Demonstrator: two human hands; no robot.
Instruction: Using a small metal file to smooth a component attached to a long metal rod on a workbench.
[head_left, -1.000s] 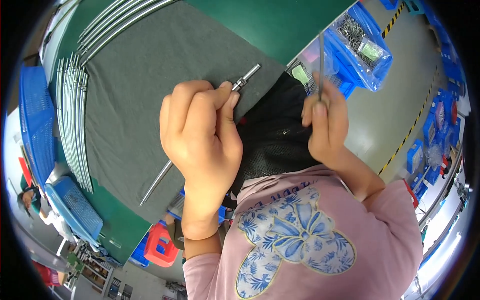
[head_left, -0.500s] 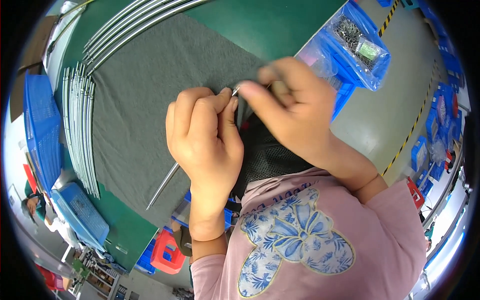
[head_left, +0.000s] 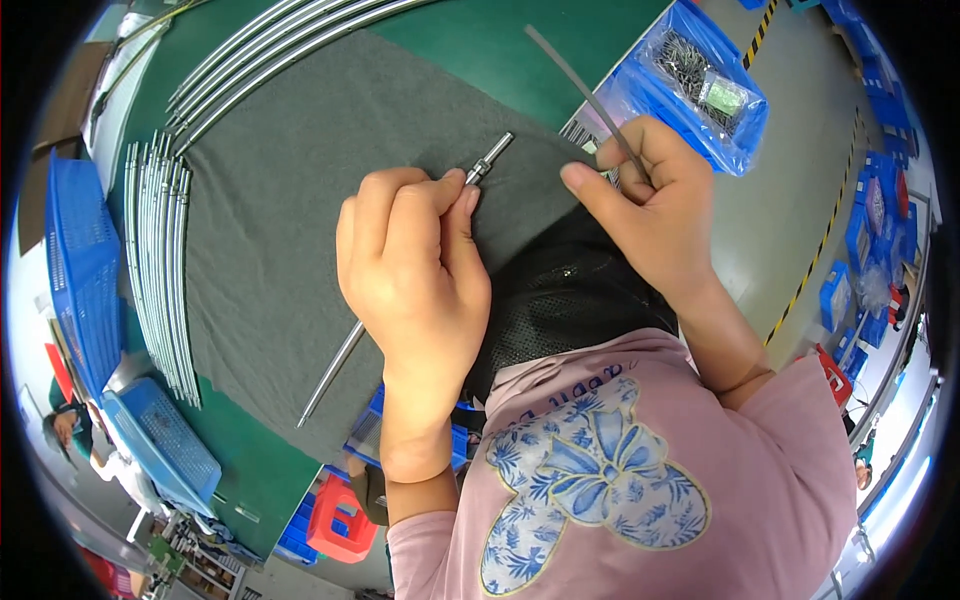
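My left hand (head_left: 410,260) is closed round a slim metal rod (head_left: 332,372), thumb and forefinger pinching it just below its stepped, collared tip. The rod slants from lower left to upper right over the grey cloth (head_left: 270,220); its middle is hidden by the hand. To the right, my right hand (head_left: 660,215) grips a thin, straight, dark grey bar (head_left: 575,80) in its curled fingers, the bar pointing up and left. I cannot make out exactly what kind of tool it is. The bar and the rod tip are apart.
Several metal rods (head_left: 160,270) lie bundled at the cloth's left, and more long rods (head_left: 270,60) lie at the far side. A blue bin (head_left: 745,140) with bagged small metal parts stands at right. Blue baskets (head_left: 85,270) line the left; a red stool (head_left: 345,545) is below.
My right hand has moved right, away from the rod tip, which now shows uncovered. The grey bar in that hand has come clearly into sight. My left hand has barely shifted.
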